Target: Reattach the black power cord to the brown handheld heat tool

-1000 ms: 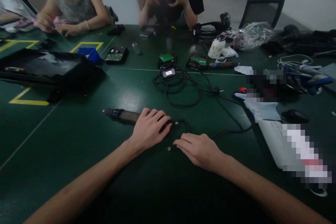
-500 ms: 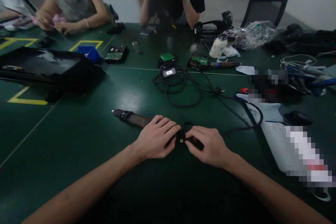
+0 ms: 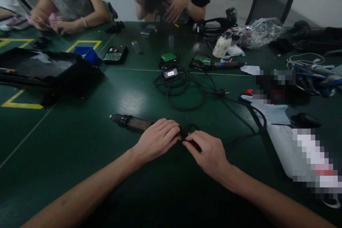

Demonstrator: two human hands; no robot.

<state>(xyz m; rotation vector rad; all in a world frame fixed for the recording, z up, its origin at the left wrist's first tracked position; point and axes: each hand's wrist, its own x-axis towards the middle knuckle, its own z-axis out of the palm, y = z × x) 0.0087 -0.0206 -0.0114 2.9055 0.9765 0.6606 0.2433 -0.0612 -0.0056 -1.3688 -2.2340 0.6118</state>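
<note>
A long dark electric screwdriver (image 3: 132, 122) lies on the green table (image 3: 80, 156), its tip pointing left. My left hand (image 3: 157, 139) rests over its rear end, fingers curled around it. My right hand (image 3: 207, 149) pinches the black cable (image 3: 248, 133) where it enters the tool, fingertips almost touching those of the left hand. The cable loops away to the right.
A coiled black power cord with adapter (image 3: 171, 73) lies beyond my hands. Circuit boards (image 3: 169, 57), a white bottle (image 3: 221, 46), a black case (image 3: 45, 67), a blue bin (image 3: 88, 54) and white papers (image 3: 275, 124) are around. Two other people work at the far edge.
My right hand has moved from flat on the table to the cable at the tool's rear end. A small square part seen by my fingers earlier is out of sight.
</note>
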